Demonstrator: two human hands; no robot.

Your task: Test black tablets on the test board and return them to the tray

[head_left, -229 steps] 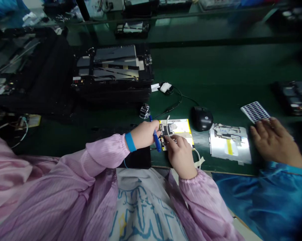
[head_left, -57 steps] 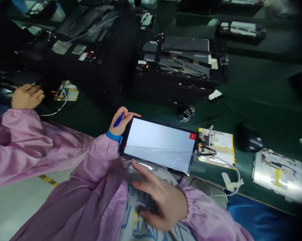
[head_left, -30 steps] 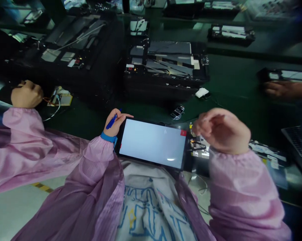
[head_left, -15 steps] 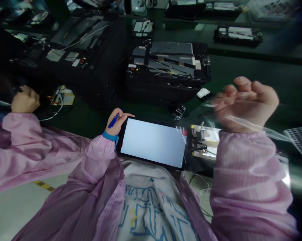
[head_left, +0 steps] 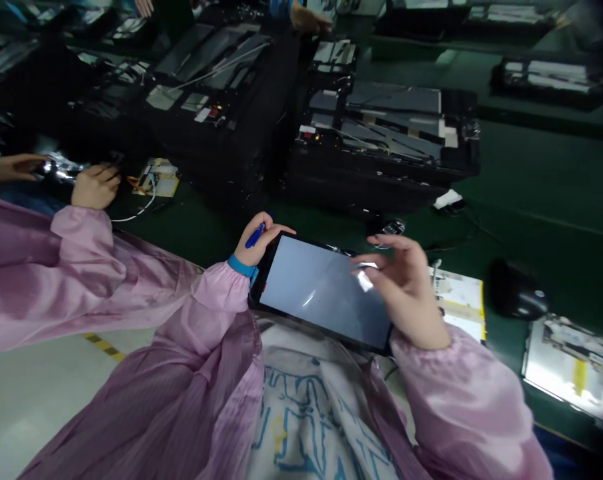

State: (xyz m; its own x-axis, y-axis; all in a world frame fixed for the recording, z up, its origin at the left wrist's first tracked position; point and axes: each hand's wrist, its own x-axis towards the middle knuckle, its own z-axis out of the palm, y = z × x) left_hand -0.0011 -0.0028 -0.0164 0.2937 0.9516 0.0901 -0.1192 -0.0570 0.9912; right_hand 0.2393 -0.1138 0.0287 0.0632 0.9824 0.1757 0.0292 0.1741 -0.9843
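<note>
My left hand (head_left: 257, 241) is closed on the left edge of a black-framed tablet (head_left: 311, 287), which is tilted in front of my body. A blue pen (head_left: 255, 235) is tucked in the same hand. The screen is pale on its left and darker toward the right. Over the right part of the screen hovers my right hand (head_left: 401, 280), slightly blurred, its thumb and fingers apart. A small bright patch shows by the fingertips; whether it is film or a reflection I cannot tell.
Black stacks (head_left: 381, 153) of opened tablets stand behind. To the right lie a white-and-yellow part (head_left: 461, 303), a black mouse (head_left: 519, 291) and a silver opened device (head_left: 576, 367). A co-worker's hand (head_left: 96, 187) in a pink sleeve is at left, beside a yellow-edged board (head_left: 156, 178).
My right hand has come from the raised right side down to the tablet's right part. The clear film trailing from it no longer shows. The screen looks darker. The view has shifted.
</note>
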